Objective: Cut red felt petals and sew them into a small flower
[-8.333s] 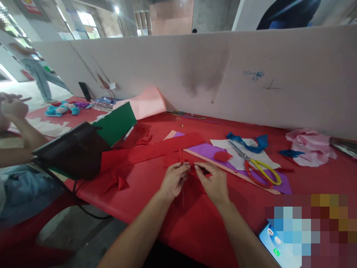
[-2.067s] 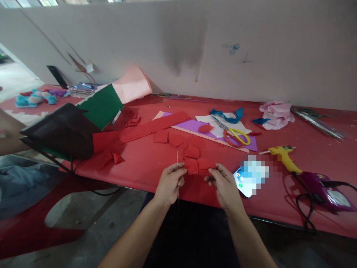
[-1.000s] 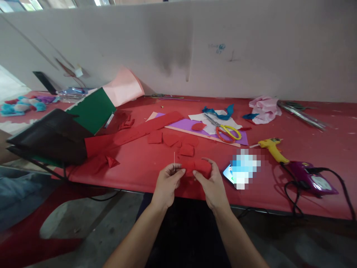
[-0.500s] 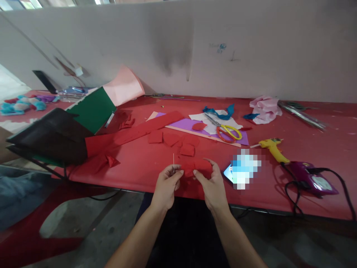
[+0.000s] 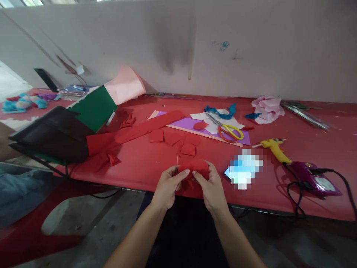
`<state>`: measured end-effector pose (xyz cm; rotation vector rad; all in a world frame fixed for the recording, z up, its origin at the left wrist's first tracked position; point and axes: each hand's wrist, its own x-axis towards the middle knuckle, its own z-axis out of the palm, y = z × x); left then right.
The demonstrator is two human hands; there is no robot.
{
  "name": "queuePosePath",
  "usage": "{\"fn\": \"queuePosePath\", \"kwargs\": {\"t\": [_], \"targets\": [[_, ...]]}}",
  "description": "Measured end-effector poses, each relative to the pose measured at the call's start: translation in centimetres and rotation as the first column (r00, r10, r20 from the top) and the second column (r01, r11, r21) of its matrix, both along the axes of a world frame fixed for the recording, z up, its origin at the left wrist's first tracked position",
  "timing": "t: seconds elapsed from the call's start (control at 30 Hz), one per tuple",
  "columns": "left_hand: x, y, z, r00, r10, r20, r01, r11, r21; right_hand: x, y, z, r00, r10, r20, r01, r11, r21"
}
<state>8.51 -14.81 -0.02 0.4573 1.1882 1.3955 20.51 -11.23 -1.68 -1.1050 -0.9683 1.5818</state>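
Between both hands, just above the table's front edge, is a red piece of crepe paper [image 5: 198,167]. My left hand [image 5: 166,187] pinches its left part with thumb and fingers. A thin pale stick [image 5: 177,160] rises upright from among the same fingers. Thumb and fingers of my right hand [image 5: 213,188] are closed on the paper's right part. Beyond my hands lie several cut red paper pieces [image 5: 188,149], and a long red crepe strip [image 5: 152,129] runs toward the left.
Scissors [image 5: 230,130] lie on purple and white paper. To the right are a lit phone [image 5: 229,175], a yellow glue gun [image 5: 275,150] and a purple corded device [image 5: 314,178]. A dark bag-like object [image 5: 52,134] leans at left, by another person's arm [image 5: 7,141].
My hands have come slightly closer together, and the red paper between them spans less width. The thin stick has shifted a little to the right with my left fingers.
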Motion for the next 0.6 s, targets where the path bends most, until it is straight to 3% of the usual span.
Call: {"fn": "queuePosePath", "kwargs": {"t": [0.13, 0.23, 0.4, 0.6], "targets": [[-0.13, 0.56, -0.24, 0.999, 0.033, 0.025, -0.032, 0.999, -0.031, -0.01, -0.16, 0.21, 0.998, 0.049, -0.027, -0.048, 0.998, 0.032], [-0.17, 0.85, -0.36, 0.998, 0.059, 0.030, -0.057, 0.997, -0.045, -0.08, -0.16, 0.12, 0.996, 0.080, 0.044, -0.082, 0.995, 0.056], [-0.10, 0.73, -0.45, 0.989, 0.136, 0.056, -0.133, 0.989, -0.058, -0.41, -0.01, -0.33, 0.995, 0.007, 0.097, -0.013, 0.998, 0.061], [-0.40, 0.74, -0.94, 0.999, 0.027, 0.020, -0.026, 0.999, -0.041, -0.55, 0.08, -0.20, 0.996, -0.012, 0.084, 0.007, 0.998, 0.057]]}}
